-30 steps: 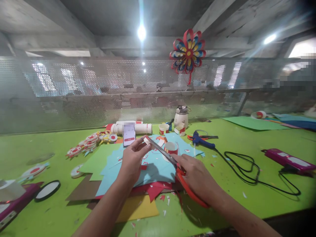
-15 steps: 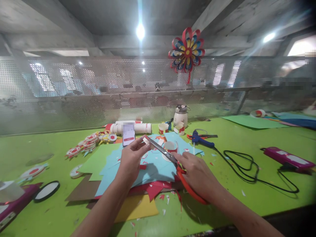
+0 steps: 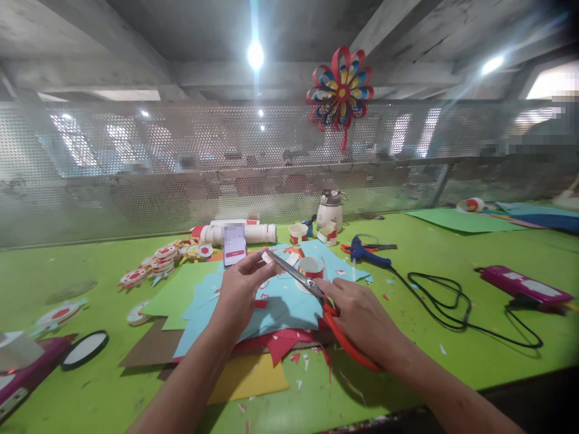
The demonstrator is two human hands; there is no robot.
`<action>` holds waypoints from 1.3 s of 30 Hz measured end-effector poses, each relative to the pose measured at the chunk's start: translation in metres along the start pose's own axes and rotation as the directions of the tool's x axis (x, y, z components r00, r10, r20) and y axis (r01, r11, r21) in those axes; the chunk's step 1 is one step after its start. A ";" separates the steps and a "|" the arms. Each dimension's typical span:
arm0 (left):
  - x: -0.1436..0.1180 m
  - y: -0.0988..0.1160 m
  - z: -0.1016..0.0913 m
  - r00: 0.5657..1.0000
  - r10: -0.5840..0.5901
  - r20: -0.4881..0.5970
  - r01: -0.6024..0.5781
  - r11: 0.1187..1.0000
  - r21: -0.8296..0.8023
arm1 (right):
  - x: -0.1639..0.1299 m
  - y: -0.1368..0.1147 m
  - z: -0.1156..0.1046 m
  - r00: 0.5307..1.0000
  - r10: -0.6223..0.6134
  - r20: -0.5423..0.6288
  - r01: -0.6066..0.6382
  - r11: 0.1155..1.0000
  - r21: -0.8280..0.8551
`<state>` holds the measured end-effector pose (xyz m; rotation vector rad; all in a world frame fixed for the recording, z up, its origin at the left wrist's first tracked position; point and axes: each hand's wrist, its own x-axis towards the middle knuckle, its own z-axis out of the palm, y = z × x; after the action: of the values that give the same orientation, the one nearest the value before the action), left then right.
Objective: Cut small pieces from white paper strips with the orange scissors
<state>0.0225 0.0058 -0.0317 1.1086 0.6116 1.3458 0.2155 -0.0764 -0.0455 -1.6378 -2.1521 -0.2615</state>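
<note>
My right hand [image 3: 357, 313] is closed round the red handles of a pair of scissors [image 3: 296, 276], whose blades point up and left. Between the fingertips of my left hand [image 3: 242, 286] is a small white piece of paper [image 3: 266, 257], and the blade tips meet it there. Whether the blades are cutting into it cannot be made out. Below both hands lie light blue paper sheets [image 3: 289, 316] strewn with small scraps. Just behind the blades stands a cut paper cup [image 3: 312, 267].
A phone [image 3: 234, 246] leans against white paper-cup tubes [image 3: 262, 234]. Round red-and-white paper pieces [image 3: 165, 253] lie left. At right are a blue glue gun [image 3: 368, 254], its black cable and a purple power strip [image 3: 525, 284]. A bottle [image 3: 330, 211] stands behind; a paper flower [image 3: 341, 90] hangs above.
The view has shifted very slightly. Both hands, the scissors and the small white piece hold nearly the same places.
</note>
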 end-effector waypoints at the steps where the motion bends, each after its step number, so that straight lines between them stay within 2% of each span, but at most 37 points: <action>1: 0.000 0.000 0.000 1.000 -0.007 0.007 0.007 1.000 -0.010 | 0.000 0.000 0.000 1.000 0.000 -0.002 0.000 1.000 0.007; 12: 0.000 0.001 0.001 1.000 -0.014 -0.019 0.013 0.999 -0.042 | 0.001 -0.001 0.001 0.999 0.027 -0.021 -0.025 0.994 0.103; 17: 0.000 0.001 0.000 1.000 0.004 -0.008 -0.004 0.999 -0.039 | 0.005 0.005 0.000 0.994 0.093 -0.063 -0.078 0.975 0.210; 22: 0.000 0.001 0.001 0.999 0.010 -0.052 -0.011 1.000 -0.014 | 0.006 0.010 0.002 0.985 0.149 -0.084 -0.119 0.951 0.287; 29: -0.002 -0.002 0.000 0.998 0.065 0.021 -0.067 0.993 0.095 | 0.009 0.009 0.004 0.984 0.137 -0.112 -0.088 0.928 0.361; 35: -0.001 -0.002 0.003 0.984 0.177 0.009 -0.177 0.976 0.127 | 0.010 0.010 0.010 0.984 0.143 -0.110 -0.092 0.922 0.377; 39: -0.002 -0.001 0.005 0.984 0.178 -0.007 -0.175 0.974 0.146 | 0.011 0.008 0.010 0.982 0.161 -0.100 -0.114 0.923 0.368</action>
<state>0.0267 0.0026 -0.0309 1.2929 0.6460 1.4849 0.2182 -0.0609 -0.0502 -1.5040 -1.8469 0.0688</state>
